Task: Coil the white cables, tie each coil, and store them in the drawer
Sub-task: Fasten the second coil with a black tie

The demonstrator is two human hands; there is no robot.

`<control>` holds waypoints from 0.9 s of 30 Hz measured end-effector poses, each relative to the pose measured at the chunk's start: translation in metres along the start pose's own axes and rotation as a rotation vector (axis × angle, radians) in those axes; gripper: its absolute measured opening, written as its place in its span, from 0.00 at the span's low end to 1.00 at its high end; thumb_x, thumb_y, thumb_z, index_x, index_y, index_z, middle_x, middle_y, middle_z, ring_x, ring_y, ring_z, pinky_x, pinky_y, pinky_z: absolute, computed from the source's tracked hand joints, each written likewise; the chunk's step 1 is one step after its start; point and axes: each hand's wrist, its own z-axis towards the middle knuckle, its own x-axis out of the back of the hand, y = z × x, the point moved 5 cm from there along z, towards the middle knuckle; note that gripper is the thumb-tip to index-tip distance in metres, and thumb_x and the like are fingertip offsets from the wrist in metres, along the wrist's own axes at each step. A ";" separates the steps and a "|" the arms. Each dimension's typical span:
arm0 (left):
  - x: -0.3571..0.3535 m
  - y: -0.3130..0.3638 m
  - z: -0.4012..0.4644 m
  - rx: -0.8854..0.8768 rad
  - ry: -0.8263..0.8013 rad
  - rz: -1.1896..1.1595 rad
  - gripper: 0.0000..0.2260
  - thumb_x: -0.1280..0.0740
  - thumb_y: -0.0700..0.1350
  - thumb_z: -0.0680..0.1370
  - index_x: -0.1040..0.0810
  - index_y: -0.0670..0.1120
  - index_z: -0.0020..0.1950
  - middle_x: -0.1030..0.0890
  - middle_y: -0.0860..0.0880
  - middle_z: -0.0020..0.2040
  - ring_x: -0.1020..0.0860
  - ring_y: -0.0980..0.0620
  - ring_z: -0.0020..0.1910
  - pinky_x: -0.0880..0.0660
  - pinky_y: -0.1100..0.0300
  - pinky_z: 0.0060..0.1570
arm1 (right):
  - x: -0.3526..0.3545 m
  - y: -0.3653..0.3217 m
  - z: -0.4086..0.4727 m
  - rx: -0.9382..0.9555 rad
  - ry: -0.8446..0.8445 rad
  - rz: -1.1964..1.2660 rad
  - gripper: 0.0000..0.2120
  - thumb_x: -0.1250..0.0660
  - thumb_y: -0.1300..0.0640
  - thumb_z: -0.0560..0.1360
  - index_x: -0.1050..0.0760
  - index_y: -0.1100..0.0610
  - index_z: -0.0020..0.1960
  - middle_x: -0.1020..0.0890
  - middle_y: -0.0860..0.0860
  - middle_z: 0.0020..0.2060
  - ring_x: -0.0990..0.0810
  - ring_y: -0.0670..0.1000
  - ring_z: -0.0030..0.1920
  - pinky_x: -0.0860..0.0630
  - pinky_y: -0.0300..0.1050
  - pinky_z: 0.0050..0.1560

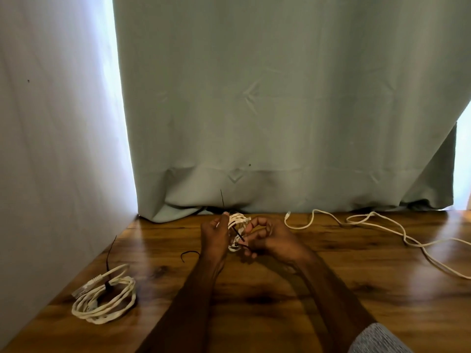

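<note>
A small coil of white cable [236, 220] is held upright between both hands above the wooden table [254, 301], near the curtain. My left hand [213, 236] grips the coil's left side. My right hand [274, 239] pinches a thin black tie [239, 234] that crosses the coil; one end of the tie sticks up past my left thumb. A finished coil [104, 299], bound with a black tie, lies at the table's left front. A loose white cable [382, 226] sprawls across the right side of the table.
A spare black tie [190, 253] lies on the table just left of my left wrist. A pale green curtain [280, 110] hangs behind the table, and a white wall [56, 123] stands on the left. No drawer is in view.
</note>
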 end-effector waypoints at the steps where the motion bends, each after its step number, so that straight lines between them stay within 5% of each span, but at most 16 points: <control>1: -0.002 0.000 -0.001 -0.002 -0.006 -0.006 0.13 0.33 0.45 0.80 0.17 0.41 0.38 0.17 0.41 0.36 0.20 0.43 0.35 0.24 0.50 0.38 | 0.000 -0.001 0.000 0.005 -0.005 -0.019 0.10 0.29 0.75 0.72 0.22 0.65 0.50 0.15 0.61 0.39 0.17 0.53 0.32 0.21 0.43 0.32; 5: -0.008 0.000 0.000 0.000 -0.030 -0.002 0.11 0.33 0.45 0.80 0.16 0.41 0.43 0.15 0.39 0.40 0.17 0.40 0.40 0.21 0.46 0.43 | 0.002 -0.001 0.002 0.013 0.024 -0.165 0.10 0.29 0.73 0.73 0.17 0.63 0.52 0.13 0.52 0.40 0.17 0.47 0.34 0.20 0.39 0.35; 9: -0.008 0.001 -0.001 0.034 -0.028 -0.071 0.11 0.33 0.45 0.80 0.17 0.39 0.46 0.15 0.42 0.39 0.17 0.45 0.38 0.22 0.54 0.39 | 0.005 -0.001 0.004 0.024 0.034 -0.231 0.12 0.30 0.74 0.73 0.17 0.63 0.54 0.13 0.48 0.38 0.18 0.44 0.32 0.21 0.38 0.35; 16: -0.019 -0.001 -0.005 0.049 -0.081 -0.059 0.12 0.34 0.41 0.80 0.18 0.40 0.38 0.17 0.44 0.32 0.19 0.46 0.33 0.23 0.56 0.37 | 0.005 -0.002 0.006 0.052 0.039 -0.269 0.15 0.33 0.77 0.73 0.16 0.63 0.52 0.13 0.53 0.42 0.15 0.44 0.39 0.21 0.36 0.35; 22: -0.022 -0.009 -0.013 0.057 -0.128 -0.021 0.13 0.34 0.43 0.81 0.18 0.34 0.44 0.17 0.37 0.37 0.19 0.42 0.34 0.23 0.52 0.36 | 0.015 -0.004 0.010 0.137 0.201 -0.249 0.10 0.25 0.67 0.73 0.24 0.57 0.46 0.13 0.56 0.36 0.15 0.49 0.35 0.20 0.45 0.37; 27: -0.021 -0.008 -0.010 0.072 -0.088 -0.071 0.11 0.34 0.42 0.80 0.17 0.37 0.43 0.16 0.36 0.39 0.18 0.41 0.37 0.22 0.50 0.41 | 0.016 0.000 0.011 0.084 0.184 -0.247 0.12 0.27 0.70 0.73 0.27 0.58 0.46 0.14 0.55 0.35 0.14 0.50 0.36 0.21 0.47 0.38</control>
